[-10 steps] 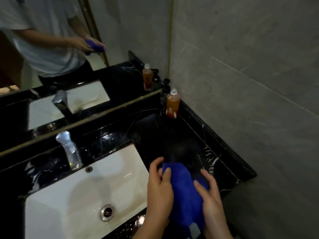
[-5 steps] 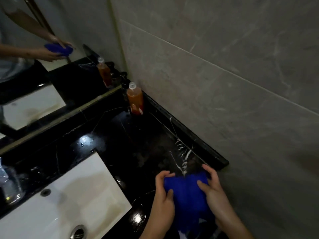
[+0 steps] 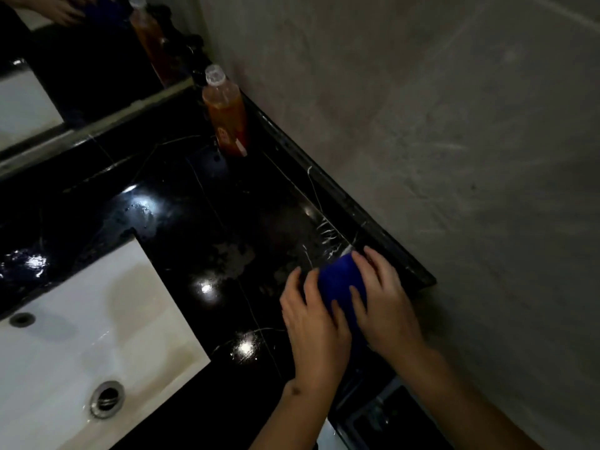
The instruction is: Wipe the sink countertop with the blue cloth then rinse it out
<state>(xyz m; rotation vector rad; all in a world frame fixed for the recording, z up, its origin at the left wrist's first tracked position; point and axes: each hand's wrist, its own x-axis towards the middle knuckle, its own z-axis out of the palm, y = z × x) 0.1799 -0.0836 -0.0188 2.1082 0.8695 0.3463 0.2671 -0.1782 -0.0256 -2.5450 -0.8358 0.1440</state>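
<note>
While left hand (image 3: 313,323) and right hand (image 3: 388,308) pressed it between them, fingers nearly straight, blue cloth (image 3: 337,282) lay bunched on black countertop (image 3: 194,222) near the wall, white sink (image 3: 97,319) alongside, orange bottle (image 3: 227,118) behind.

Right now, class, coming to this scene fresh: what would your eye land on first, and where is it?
The bright blue cloth stands out, with the left hand and right hand on it, at the right end of the black countertop beside the grey wall. Next come the white sink at the left and the orange bottle in the back corner.
</note>
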